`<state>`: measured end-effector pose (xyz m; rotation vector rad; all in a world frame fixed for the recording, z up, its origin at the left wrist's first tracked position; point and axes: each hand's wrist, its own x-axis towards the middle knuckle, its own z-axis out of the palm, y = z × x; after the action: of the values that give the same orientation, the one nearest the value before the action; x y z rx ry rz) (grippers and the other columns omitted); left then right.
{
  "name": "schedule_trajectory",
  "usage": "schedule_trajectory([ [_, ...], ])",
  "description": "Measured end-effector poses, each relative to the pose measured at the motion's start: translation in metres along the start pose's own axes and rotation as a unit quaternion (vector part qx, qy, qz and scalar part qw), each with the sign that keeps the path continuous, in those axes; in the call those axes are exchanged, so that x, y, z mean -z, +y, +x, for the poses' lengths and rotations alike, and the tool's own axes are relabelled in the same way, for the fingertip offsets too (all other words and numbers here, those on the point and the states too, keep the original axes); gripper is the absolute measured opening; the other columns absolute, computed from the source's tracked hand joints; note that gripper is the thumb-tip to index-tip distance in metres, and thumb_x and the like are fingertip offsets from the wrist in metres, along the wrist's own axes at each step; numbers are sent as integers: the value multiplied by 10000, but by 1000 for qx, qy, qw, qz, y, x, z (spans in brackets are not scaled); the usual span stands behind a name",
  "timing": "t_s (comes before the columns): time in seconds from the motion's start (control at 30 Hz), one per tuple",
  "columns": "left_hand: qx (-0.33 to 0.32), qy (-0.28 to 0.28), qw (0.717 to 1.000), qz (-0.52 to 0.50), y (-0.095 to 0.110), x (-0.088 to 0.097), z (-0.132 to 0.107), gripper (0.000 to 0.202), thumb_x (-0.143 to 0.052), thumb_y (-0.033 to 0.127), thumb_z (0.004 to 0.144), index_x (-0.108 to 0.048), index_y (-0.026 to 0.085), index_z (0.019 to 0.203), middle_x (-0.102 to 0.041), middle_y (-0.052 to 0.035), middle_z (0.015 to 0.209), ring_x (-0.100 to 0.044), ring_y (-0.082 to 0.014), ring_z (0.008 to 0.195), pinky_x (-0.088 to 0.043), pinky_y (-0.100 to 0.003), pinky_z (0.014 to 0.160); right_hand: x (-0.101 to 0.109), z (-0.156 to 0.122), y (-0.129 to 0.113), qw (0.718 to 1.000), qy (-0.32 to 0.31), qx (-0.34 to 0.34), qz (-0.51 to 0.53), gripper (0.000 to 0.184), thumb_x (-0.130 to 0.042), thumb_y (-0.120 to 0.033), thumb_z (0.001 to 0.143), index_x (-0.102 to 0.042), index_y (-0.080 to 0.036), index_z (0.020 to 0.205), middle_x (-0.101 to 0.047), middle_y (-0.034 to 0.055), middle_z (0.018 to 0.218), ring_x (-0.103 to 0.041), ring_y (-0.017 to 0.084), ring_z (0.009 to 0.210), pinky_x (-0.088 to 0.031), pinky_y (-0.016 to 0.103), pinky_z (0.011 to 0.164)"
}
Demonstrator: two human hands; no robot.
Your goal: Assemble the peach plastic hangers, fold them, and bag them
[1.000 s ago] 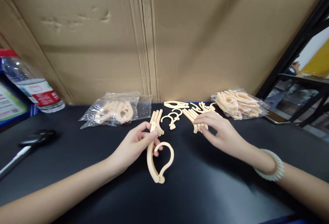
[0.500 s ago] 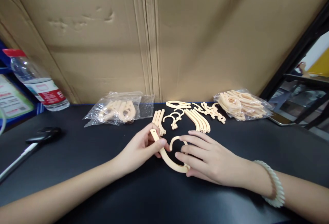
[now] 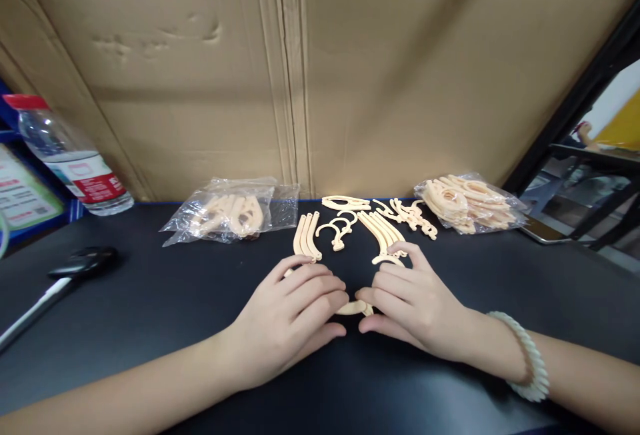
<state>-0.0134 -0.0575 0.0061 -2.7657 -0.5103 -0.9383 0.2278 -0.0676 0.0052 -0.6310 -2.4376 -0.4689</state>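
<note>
Both my hands press down on one cream plastic piece [image 3: 353, 308] lying on the black table [image 3: 175, 302]. My left hand [image 3: 295, 308] covers its left part, fingers curled over it. My right hand [image 3: 413, 305] covers its right part, with a hook end [image 3: 387, 260] showing above the fingers. Only a short curved bit shows between the hands. Just beyond them lie loose cream parts: curved strips [image 3: 306, 238], small hooks [image 3: 337, 228] and longer curved strips [image 3: 383, 230].
A clear bag of cream parts [image 3: 230, 216] lies at the back left, another fuller bag [image 3: 467, 203] at the back right. A cardboard wall [image 3: 320, 75] stands behind. A water bottle [image 3: 70, 158] and a black-and-white tool [image 3: 55, 282] are at the left.
The piece, held upright in my left hand a second ago, now lies flat. My right hand came back from the loose strips, and both hands have closed over the piece.
</note>
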Motion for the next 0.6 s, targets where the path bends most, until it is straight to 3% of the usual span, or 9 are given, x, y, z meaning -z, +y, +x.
schedule_trajectory([
  [0.2, -24, -55, 998, -22, 3, 2, 6, 119, -498, 199, 978, -602, 154, 1013, -718, -62, 954, -645, -175, 824, -480, -323, 787, -2, 3, -12, 999, 37, 24, -5, 337, -497, -378, 980, -645, -136, 798, -551, -23, 615, -441, 126, 604, -356, 387, 856],
  [0.4, -48, -72, 996, -3, 5, -2, 6, 164, -428, 97, 956, -564, 151, 882, -678, -53, 867, -599, -163, 705, -464, -322, 759, 1, 2, -17, 996, 56, 63, -34, 276, -581, -328, 937, -669, -120, 778, -524, -12, 605, -429, 142, 622, -365, 377, 806],
  [0.6, -44, -126, 991, 9, 5, 0, 6, 136, -438, 101, 912, -530, 185, 859, -623, -30, 814, -519, -164, 619, -421, -294, 620, 0, 3, -15, 998, 35, 54, -9, 319, -526, -321, 970, -650, -130, 747, -498, -16, 604, -429, 139, 635, -327, 353, 793],
])
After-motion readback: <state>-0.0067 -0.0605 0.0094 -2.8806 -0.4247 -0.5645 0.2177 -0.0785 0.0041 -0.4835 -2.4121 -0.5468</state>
